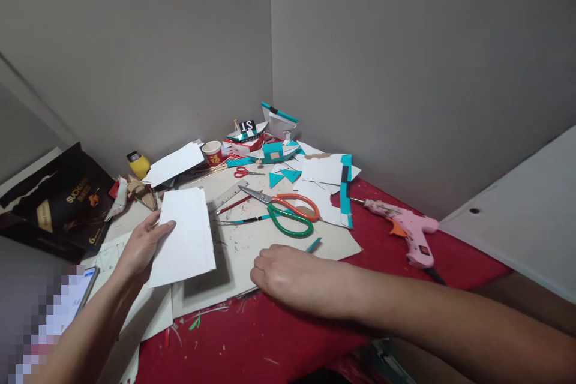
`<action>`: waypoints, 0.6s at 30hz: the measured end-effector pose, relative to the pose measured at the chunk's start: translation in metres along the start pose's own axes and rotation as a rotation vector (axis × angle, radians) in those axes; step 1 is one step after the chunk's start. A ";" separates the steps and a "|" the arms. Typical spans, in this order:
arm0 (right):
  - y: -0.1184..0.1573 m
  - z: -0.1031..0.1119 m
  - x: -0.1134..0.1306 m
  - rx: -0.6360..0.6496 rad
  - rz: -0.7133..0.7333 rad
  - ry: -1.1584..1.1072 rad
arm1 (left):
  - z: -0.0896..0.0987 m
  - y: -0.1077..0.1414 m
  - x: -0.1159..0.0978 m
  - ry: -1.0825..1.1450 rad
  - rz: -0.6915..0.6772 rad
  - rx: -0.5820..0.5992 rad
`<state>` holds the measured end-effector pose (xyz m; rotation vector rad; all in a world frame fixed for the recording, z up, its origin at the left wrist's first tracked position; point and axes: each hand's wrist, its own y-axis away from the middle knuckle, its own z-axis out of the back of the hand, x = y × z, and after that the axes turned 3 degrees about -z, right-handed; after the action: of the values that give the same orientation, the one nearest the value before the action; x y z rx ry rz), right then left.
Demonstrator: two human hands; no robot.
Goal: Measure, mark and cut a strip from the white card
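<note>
My left hand (pixel 144 247) grips the left edge of a white piece of card (pixel 184 239), thumb on top, and holds it tilted above the work sheet. My right hand (pixel 288 276) is closed, with its fingers curled down at the near edge of the beige work sheet (pixel 333 242). Whatever it holds, if anything, is hidden under the fingers. A teal tip (pixel 314 245) shows just behind that hand. Beyond it lie large scissors (pixel 288 216) with one orange and one green handle, a red pencil (pixel 236 203) and a ruler (pixel 227 195).
A pink glue gun (pixel 405 228) lies at right on the red tablecloth (pixel 211 348). Model boats (pixel 274 153), a paper cup (pixel 213 153), small red scissors (pixel 243 172) and card scraps fill the back. At left are a dark box (pixel 54 204) and a yellow bottle (pixel 138 164).
</note>
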<state>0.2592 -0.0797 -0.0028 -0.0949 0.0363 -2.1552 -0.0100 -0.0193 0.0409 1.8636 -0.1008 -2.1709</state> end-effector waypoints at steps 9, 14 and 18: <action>0.005 0.070 -0.088 -0.136 -0.530 0.121 | -0.012 0.029 0.045 0.143 0.005 0.125; -0.010 0.045 -0.099 -0.128 -0.478 0.116 | -0.022 0.049 0.054 0.192 0.045 0.214; -0.040 0.015 -0.086 -0.051 -0.338 0.090 | -0.023 0.061 0.058 0.207 0.075 0.264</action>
<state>0.2744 0.0146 0.0103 -0.0344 0.1357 -2.4960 0.0153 -0.0893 -0.0045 2.1767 -0.4260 -1.9804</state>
